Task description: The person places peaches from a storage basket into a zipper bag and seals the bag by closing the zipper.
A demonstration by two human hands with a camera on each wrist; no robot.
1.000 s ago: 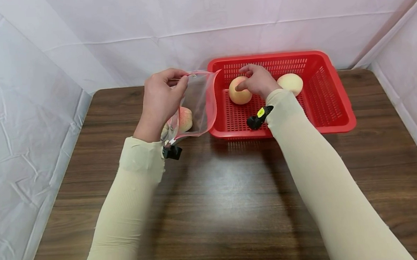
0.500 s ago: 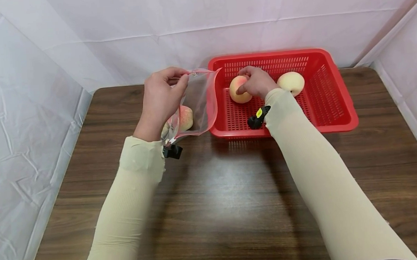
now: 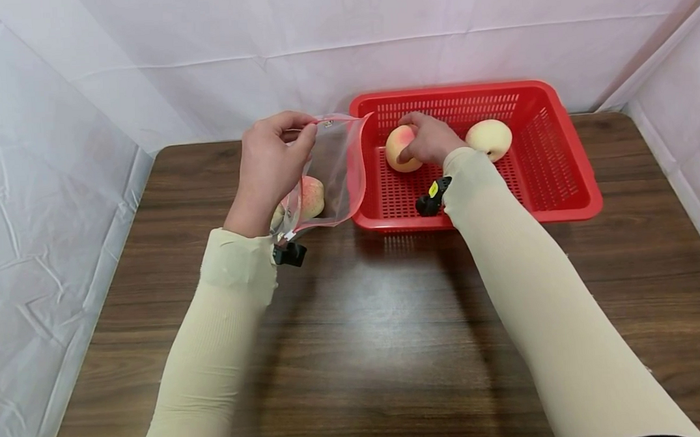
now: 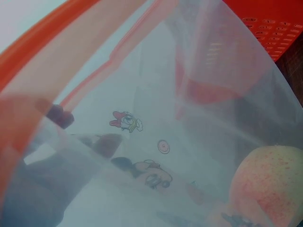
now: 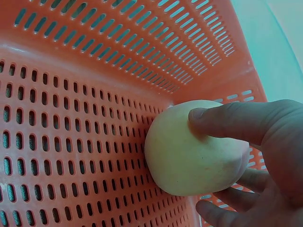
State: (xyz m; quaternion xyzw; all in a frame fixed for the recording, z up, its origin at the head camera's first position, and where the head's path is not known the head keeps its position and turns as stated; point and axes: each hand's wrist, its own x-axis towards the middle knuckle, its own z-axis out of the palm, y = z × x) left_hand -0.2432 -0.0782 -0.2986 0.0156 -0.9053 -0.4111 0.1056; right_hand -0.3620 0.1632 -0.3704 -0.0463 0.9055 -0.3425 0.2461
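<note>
My left hand (image 3: 275, 160) pinches the upper edge of a clear zip bag (image 3: 339, 173) with a pink-red rim, its mouth spread toward the basket. Inside the bag, low down, lies a speckled pink peach (image 4: 267, 184); part of another pale fruit shows beside it, mostly behind my wrist. My right hand (image 3: 434, 140) is in the red basket (image 3: 583, 189), gripping a yellow-pink peach (image 5: 189, 156). The thumb presses one side while the fingers reach round the other. Close to the right wrist, a pale cream peach (image 3: 490, 139) rests in the basket.
The basket has slotted walls and stands at the back of a dark wooden table (image 3: 379, 347). White cloth (image 3: 319, 50) hangs behind the table and along both sides. A small black camera (image 3: 434, 196) is strapped to the right wrist, another to the left.
My right hand has closed in on the yellow-pink peach, its thumb and fingers now round it. The left hand and the bag have stayed nearly still.
</note>
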